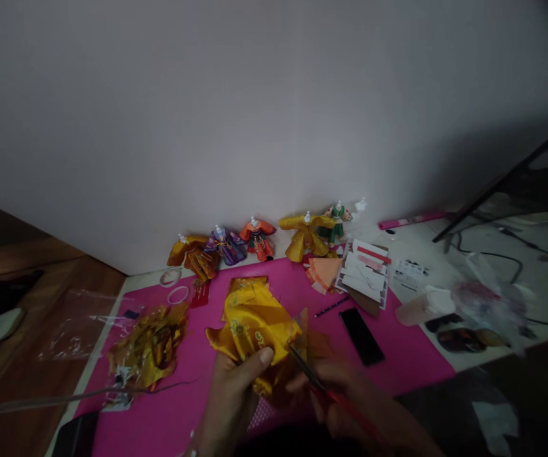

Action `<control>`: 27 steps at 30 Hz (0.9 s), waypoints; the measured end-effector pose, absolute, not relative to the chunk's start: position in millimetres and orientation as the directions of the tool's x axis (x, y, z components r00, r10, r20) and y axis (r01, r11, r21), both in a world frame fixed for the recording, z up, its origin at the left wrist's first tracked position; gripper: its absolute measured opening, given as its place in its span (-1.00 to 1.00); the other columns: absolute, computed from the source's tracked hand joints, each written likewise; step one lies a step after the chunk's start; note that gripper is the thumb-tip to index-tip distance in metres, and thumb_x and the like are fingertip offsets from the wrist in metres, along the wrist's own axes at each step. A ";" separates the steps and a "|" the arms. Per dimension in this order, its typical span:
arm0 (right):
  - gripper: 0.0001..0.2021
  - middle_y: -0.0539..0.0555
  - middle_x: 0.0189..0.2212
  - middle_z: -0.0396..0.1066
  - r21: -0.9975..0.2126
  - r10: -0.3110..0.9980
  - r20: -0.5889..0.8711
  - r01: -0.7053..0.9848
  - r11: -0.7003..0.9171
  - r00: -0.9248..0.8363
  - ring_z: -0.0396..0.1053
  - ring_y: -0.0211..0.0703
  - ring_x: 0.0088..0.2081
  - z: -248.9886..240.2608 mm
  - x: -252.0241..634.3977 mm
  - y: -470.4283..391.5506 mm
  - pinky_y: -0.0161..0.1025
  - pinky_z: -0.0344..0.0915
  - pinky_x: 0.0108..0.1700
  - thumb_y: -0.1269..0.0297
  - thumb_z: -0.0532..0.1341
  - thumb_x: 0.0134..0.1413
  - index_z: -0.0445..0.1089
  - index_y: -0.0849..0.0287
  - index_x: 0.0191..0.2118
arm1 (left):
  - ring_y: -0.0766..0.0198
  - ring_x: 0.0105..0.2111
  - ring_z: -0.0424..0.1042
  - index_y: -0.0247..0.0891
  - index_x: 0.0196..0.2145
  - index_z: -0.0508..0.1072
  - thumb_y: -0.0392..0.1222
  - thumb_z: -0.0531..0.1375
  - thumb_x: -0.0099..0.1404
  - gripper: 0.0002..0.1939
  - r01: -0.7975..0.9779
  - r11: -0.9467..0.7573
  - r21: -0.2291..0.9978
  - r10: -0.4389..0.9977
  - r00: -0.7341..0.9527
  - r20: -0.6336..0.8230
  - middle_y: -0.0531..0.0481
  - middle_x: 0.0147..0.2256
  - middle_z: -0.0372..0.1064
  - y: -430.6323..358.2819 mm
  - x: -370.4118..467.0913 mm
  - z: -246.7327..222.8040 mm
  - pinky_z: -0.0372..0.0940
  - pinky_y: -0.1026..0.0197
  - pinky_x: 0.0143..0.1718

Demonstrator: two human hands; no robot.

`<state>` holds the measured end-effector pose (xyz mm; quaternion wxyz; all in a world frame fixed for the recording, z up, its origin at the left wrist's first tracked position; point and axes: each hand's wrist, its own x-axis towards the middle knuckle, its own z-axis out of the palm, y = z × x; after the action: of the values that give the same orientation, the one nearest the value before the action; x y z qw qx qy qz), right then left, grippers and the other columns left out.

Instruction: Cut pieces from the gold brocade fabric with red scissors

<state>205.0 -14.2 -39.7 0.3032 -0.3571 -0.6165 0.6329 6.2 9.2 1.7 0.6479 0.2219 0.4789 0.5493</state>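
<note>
A piece of shiny yellow patterned fabric (259,320) is held up over the pink mat (159,425) near the centre. My left hand (238,387) grips its lower part, with the thumb on top. My right hand (340,393) holds red-handled scissors (309,373), whose blades point up and left and touch the fabric's right edge. More gold fabric lies under and to the right of the held piece. On the mat's left side is a crumpled heap of gold fabric (152,346).
Several small robed figures, including an orange one (258,238), line the wall. Papers (364,273), a black phone (362,336), a bottle (426,306) and a plastic bag (490,301) lie to the right. A thin cable (78,397) crosses the lower left.
</note>
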 end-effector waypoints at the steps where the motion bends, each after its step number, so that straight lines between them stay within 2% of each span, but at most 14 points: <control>1: -0.50 0.03 -0.39 0.44 -0.995 0.813 -0.094 0.040 -0.087 -0.575 0.39 -0.20 -0.42 -43.2 204.8 -14.6 -0.27 0.32 -0.38 -0.12 0.28 0.13 0.48 0.12 0.06 | 0.30 -0.59 0.47 -0.25 -0.30 0.57 -0.19 0.51 -0.11 -0.63 -0.491 0.306 0.815 0.923 -0.058 -0.381 0.06 -0.51 0.54 9.1 4.9 1.8 0.30 0.37 -0.62; 5: -0.47 -0.05 -0.54 0.37 -0.983 0.769 -0.128 -0.022 -0.182 -0.627 0.30 -0.31 -0.57 -64.3 197.0 -14.3 -0.40 0.18 -0.54 -0.12 0.33 0.07 0.49 0.19 0.02 | 0.22 -0.55 0.52 -0.25 -0.31 0.56 -0.16 0.51 -0.10 -0.64 -0.470 0.356 0.808 0.912 -0.014 -0.410 0.06 -0.55 0.51 9.6 0.7 1.6 0.39 0.31 -0.55; 7: -0.47 -0.06 -0.55 0.38 -0.981 0.776 -0.132 -0.031 -0.191 -0.617 0.29 -0.33 -0.60 -72.9 192.2 -14.1 -0.40 0.16 -0.57 -0.13 0.34 0.05 0.52 0.20 -0.02 | 0.17 -0.54 0.54 -0.25 -0.30 0.57 -0.14 0.51 -0.11 -0.62 -0.482 0.365 0.797 0.912 0.012 -0.410 0.04 -0.57 0.51 10.1 0.1 2.1 0.41 0.28 -0.54; 10: -0.50 -0.02 -0.49 0.42 -0.986 0.793 -0.118 -0.024 -0.165 -0.598 0.33 -0.30 -0.55 -70.9 190.4 -13.9 -0.37 0.22 -0.53 -0.15 0.33 0.05 0.54 0.18 -0.07 | 0.24 -0.60 0.50 -0.26 -0.32 0.57 -0.15 0.51 -0.10 -0.64 -0.485 0.364 0.795 0.913 0.018 -0.407 0.04 -0.56 0.51 10.7 1.7 5.4 0.39 0.31 -0.57; 13: -0.50 -0.01 -0.45 0.43 -0.988 0.769 -0.109 -0.019 -0.155 -0.630 0.36 -0.26 -0.49 -53.5 195.1 -12.8 -0.33 0.27 -0.47 -0.12 0.31 0.09 0.50 0.14 0.02 | 0.30 -0.65 0.44 -0.28 -0.34 0.57 -0.17 0.49 -0.07 -0.68 -0.477 0.366 0.799 0.916 0.034 -0.400 0.05 -0.57 0.51 11.5 3.1 9.5 0.40 0.30 -0.54; 16: -0.56 -0.01 -0.46 0.42 -0.987 0.744 -0.121 0.002 -0.159 -0.658 0.35 -0.27 -0.48 -43.1 199.6 -11.5 -0.33 0.28 -0.44 -0.05 0.29 0.16 0.50 0.16 0.02 | 0.21 -0.54 0.53 -0.27 -0.28 0.56 -0.22 0.49 -0.08 -0.63 -0.513 0.351 0.783 0.918 0.025 -0.396 0.02 -0.50 0.56 12.9 -0.1 9.6 0.44 0.25 -0.48; 20: -0.55 -0.03 -0.45 0.40 -0.971 0.696 -0.168 -0.006 -0.240 -0.698 0.33 -0.36 -0.52 -60.7 199.4 -14.0 -0.43 0.26 -0.49 -0.01 0.31 0.16 0.48 0.21 0.04 | 0.10 -0.41 0.60 -0.27 -0.25 0.57 -0.24 0.49 -0.07 -0.62 -0.557 0.411 0.722 0.897 0.104 -0.430 -0.03 -0.45 0.59 15.7 -7.7 5.8 0.50 0.18 -0.36; 23: -0.53 -0.01 -0.41 0.43 -0.941 0.651 -0.214 -0.026 -0.338 -0.728 0.35 -0.39 -0.55 -76.5 197.6 -17.2 -0.46 0.31 -0.53 -0.05 0.28 0.18 0.47 0.20 0.05 | 0.07 -0.37 0.62 -0.27 -0.30 0.58 -0.26 0.52 -0.11 -0.64 -0.614 0.449 0.649 0.872 0.141 -0.469 -0.02 -0.49 0.58 18.4 -7.5 6.1 0.51 0.13 -0.27; 27: -0.57 -0.03 -0.48 0.40 -0.893 0.629 -0.257 -0.068 -0.445 -0.733 0.35 -0.40 -0.57 -74.0 196.0 -15.7 -0.49 0.33 -0.54 -0.02 0.22 0.26 0.48 0.22 0.03 | 0.05 -0.35 0.62 -0.27 -0.45 0.58 -0.27 0.55 -0.20 -0.68 -0.664 0.466 0.585 0.846 0.140 -0.515 0.01 -0.55 0.56 21.1 -1.8 10.2 0.52 0.10 -0.21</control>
<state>196.0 -15.7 -74.0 0.2185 -0.2926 -0.4794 0.7980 -1.8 21.1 10.2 0.7470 0.1087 0.4182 0.5052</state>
